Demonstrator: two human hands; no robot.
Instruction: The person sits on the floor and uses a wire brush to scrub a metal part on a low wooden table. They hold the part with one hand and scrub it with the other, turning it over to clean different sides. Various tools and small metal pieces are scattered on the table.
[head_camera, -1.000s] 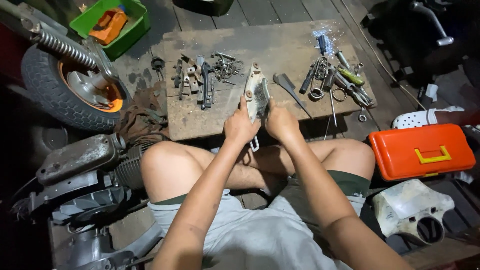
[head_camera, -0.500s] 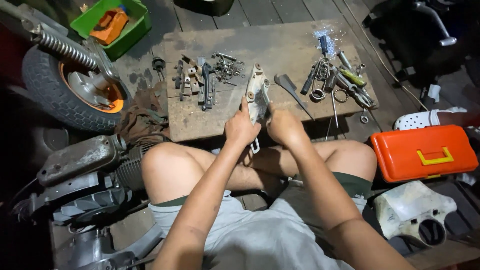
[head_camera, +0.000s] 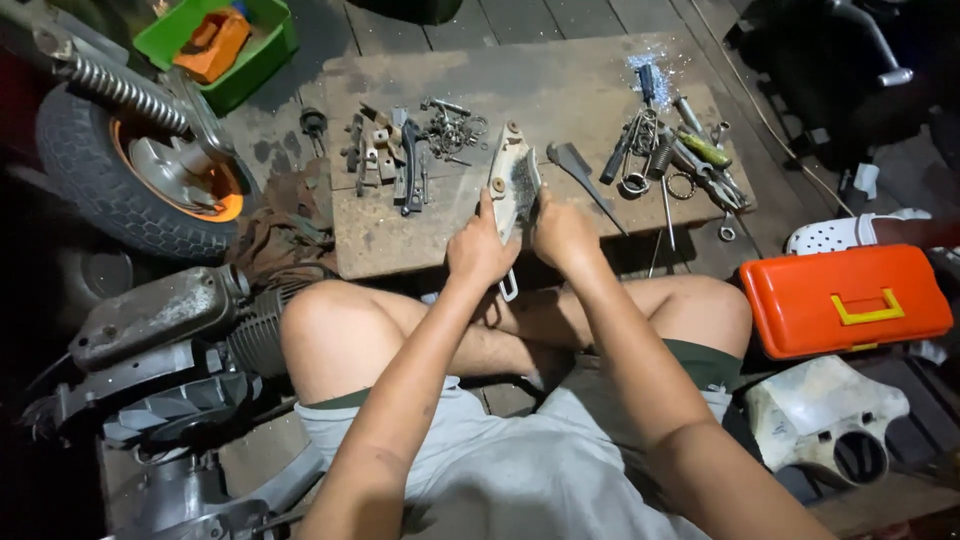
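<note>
The person sits cross-legged at the near edge of a low wooden board (head_camera: 560, 90) laid on the floor. Both hands grasp one pale metal part (head_camera: 508, 180), held upright over the board's near edge: the left hand (head_camera: 480, 248) grips its lower left side, and the right hand (head_camera: 562, 235) grips its right side beside a wire brush (head_camera: 524, 190) that lies against the part. Small bolts and brackets (head_camera: 405, 150) lie toward the board's left side, and tools with springs (head_camera: 675, 150) toward its right edge. An orange toolbox (head_camera: 845, 298) stands on the floor off the right edge; a wheel (head_camera: 130, 170) and a green tray (head_camera: 215, 40) lie off the left.
</note>
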